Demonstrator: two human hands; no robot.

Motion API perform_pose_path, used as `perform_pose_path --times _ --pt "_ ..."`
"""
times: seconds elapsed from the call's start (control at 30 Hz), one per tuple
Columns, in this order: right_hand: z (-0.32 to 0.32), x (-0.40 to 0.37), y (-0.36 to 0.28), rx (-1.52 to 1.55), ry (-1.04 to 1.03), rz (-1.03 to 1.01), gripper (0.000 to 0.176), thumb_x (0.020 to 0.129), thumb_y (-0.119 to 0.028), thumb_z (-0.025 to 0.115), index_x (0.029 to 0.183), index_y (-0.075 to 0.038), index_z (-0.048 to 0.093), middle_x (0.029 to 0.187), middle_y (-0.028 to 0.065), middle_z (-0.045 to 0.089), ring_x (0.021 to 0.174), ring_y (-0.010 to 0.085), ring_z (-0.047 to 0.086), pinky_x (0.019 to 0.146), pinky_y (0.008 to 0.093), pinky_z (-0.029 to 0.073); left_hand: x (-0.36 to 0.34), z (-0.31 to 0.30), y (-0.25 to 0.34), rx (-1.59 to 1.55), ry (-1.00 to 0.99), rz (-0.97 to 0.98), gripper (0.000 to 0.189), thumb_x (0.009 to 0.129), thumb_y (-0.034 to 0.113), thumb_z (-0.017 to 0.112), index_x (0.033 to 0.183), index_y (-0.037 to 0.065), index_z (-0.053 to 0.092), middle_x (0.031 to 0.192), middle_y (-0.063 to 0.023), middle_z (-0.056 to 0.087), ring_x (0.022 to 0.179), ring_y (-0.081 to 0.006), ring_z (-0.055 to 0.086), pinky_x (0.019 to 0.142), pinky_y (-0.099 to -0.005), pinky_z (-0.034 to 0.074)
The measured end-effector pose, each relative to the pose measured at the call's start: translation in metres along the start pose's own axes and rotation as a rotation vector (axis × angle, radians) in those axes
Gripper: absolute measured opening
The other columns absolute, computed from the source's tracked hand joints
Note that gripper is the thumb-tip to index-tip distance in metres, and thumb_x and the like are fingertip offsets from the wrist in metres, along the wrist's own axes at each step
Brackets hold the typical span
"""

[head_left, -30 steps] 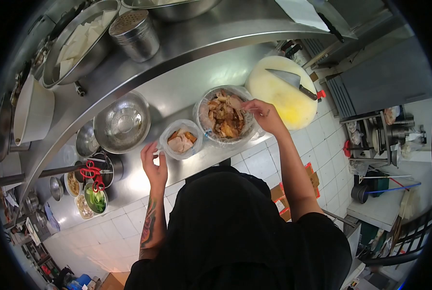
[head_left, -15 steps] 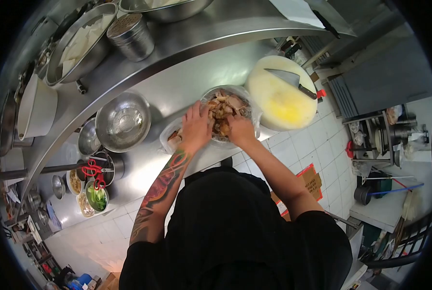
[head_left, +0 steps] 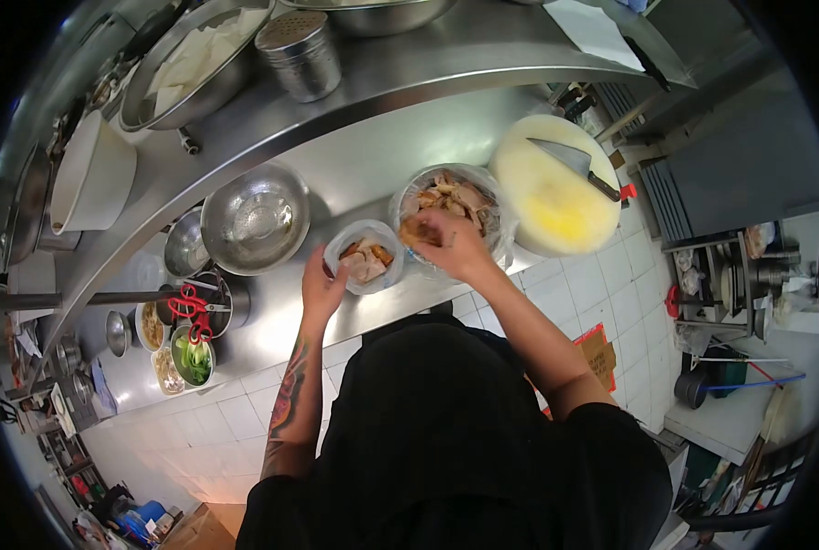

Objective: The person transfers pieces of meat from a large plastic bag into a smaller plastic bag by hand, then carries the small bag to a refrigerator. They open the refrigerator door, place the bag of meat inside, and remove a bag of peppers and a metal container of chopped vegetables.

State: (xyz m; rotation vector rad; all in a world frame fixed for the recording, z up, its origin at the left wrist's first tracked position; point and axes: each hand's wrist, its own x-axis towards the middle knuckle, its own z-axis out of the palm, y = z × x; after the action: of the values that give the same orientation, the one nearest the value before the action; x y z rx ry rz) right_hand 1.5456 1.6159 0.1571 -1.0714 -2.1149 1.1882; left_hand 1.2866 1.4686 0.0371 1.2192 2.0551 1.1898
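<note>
Pinched in my right hand [head_left: 453,246] is a browned piece of cooked meat [head_left: 419,231], held over the left rim of a large plastic-lined bowl [head_left: 501,206]. Chopped cooked meat [head_left: 453,194] fills that bowl. Just to its left stands a smaller bowl lined with clear plastic [head_left: 362,229], with several pale and browned meat pieces [head_left: 365,262] inside. My left hand [head_left: 322,286] is at the small bowl's left edge, thumb and fingers apart, fingertips right at the plastic.
A round chopping board [head_left: 556,215] bears a cleaver [head_left: 570,160] at right. Left of the small bowl are a large metal bowl [head_left: 255,220], red-handled scissors [head_left: 189,307] and a container of chopped greens [head_left: 193,357]. A steel shelf [head_left: 409,69] runs above the counter.
My right hand has come up out of the large bowl with meat and shifted left. My left hand has moved from between the bowls to the small bowl's left side, uncovering it.
</note>
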Motion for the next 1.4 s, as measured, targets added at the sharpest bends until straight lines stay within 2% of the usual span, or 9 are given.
perform_pose_path --times 0.1,0.33,0.43,0.53,0.6,0.7,0.9,1.0,1.4 --pt "0.042 0.024 -0.002 0.117 -0.304 -0.029 0.041 0.080 -0.016 0.077 0.117 -0.001 0.069 0.106 0.0191 0.072 0.097 0.0352 0.071 0.084 0.0421 0.057 0.016 -0.003 0.018 -0.045 -0.047 -0.119 0.040 0.090 0.019 0.074 0.123 -0.001 0.066 0.089 -0.0098 0.067 0.075 -0.0168 0.060 0.070 -0.0332 0.051" --pt "0.150 0.034 0.026 -0.549 -0.182 -0.300 0.018 0.082 -0.015 0.070 0.098 -0.011 0.077 0.117 0.0104 0.066 0.121 0.0293 0.060 0.092 0.0443 0.054 0.014 -0.013 0.031 -0.076 -0.012 0.027 0.028 0.091 0.013 0.071 0.115 0.000 0.068 0.089 -0.0102 0.068 0.073 -0.0162 0.060 0.069 -0.0315 0.050" --pt "0.125 0.020 0.026 -0.322 -0.112 -0.325 0.017 0.081 -0.010 0.069 0.096 -0.006 0.075 0.116 0.0135 0.068 0.115 0.0328 0.063 0.095 0.0422 0.052 0.005 -0.021 0.035 0.046 -0.182 -0.052 0.038 0.091 0.017 0.071 0.125 0.001 0.066 0.100 -0.0108 0.066 0.088 -0.0206 0.062 0.081 -0.0342 0.051" --pt "0.050 0.012 -0.002 -0.087 -0.072 -0.043 0.020 0.080 -0.005 0.069 0.099 -0.005 0.075 0.104 0.0150 0.071 0.106 0.0343 0.067 0.089 0.0430 0.055 0.008 -0.019 0.066 0.361 0.047 0.319 0.049 0.088 0.019 0.073 0.132 0.000 0.061 0.122 -0.0210 0.059 0.108 -0.0350 0.059 0.095 -0.0418 0.049" --pt "0.020 0.018 0.027 -0.119 0.220 -0.113 0.015 0.082 -0.009 0.069 0.095 -0.006 0.076 0.091 0.0182 0.070 0.093 0.0411 0.067 0.080 0.0452 0.056 0.026 0.001 0.106 0.296 0.019 0.374 0.062 0.088 0.026 0.073 0.142 0.001 0.053 0.132 -0.0248 0.054 0.122 -0.0429 0.052 0.105 -0.0474 0.043" --pt "-0.015 0.037 0.069 -0.420 0.227 -0.080 0.020 0.080 -0.010 0.072 0.100 -0.008 0.076 0.105 0.0172 0.071 0.103 0.0391 0.066 0.088 0.0443 0.055 0.050 0.056 0.151 0.321 -0.103 0.439 0.070 0.087 0.031 0.074 0.143 -0.002 0.050 0.133 -0.0261 0.053 0.125 -0.0432 0.052 0.105 -0.0493 0.043" --pt "-0.031 0.023 0.117 -0.720 -0.034 -0.214 0.033 0.076 -0.009 0.072 0.109 -0.013 0.075 0.122 0.0112 0.065 0.124 0.0316 0.056 0.108 0.0431 0.044 0.087 0.089 0.126 0.507 -0.419 0.211 0.066 0.082 0.025 0.074 0.134 -0.009 0.053 0.120 -0.0279 0.065 0.109 -0.0425 0.065 0.094 -0.0468 0.052" --pt "-0.030 0.017 0.101 -0.691 0.036 -0.249 0.031 0.074 -0.005 0.071 0.104 -0.010 0.074 0.123 0.0113 0.063 0.122 0.0323 0.057 0.105 0.0426 0.046 0.084 0.078 0.110 0.258 -0.338 0.155 0.035 0.082 0.017 0.071 0.107 -0.006 0.064 0.087 -0.0239 0.072 0.083 -0.0391 0.072 0.077 -0.0434 0.057" --pt "-0.005 0.025 0.095 -0.518 -0.136 -0.540 0.025 0.073 -0.007 0.072 0.099 -0.010 0.072 0.112 0.0056 0.059 0.120 0.0297 0.054 0.105 0.0447 0.043 0.085 0.087 0.079 -0.133 -0.143 -0.067 0.013 0.093 0.003 0.060 0.102 -0.004 0.064 0.081 -0.0152 0.073 0.069 -0.0179 0.070 0.065 -0.0325 0.055"
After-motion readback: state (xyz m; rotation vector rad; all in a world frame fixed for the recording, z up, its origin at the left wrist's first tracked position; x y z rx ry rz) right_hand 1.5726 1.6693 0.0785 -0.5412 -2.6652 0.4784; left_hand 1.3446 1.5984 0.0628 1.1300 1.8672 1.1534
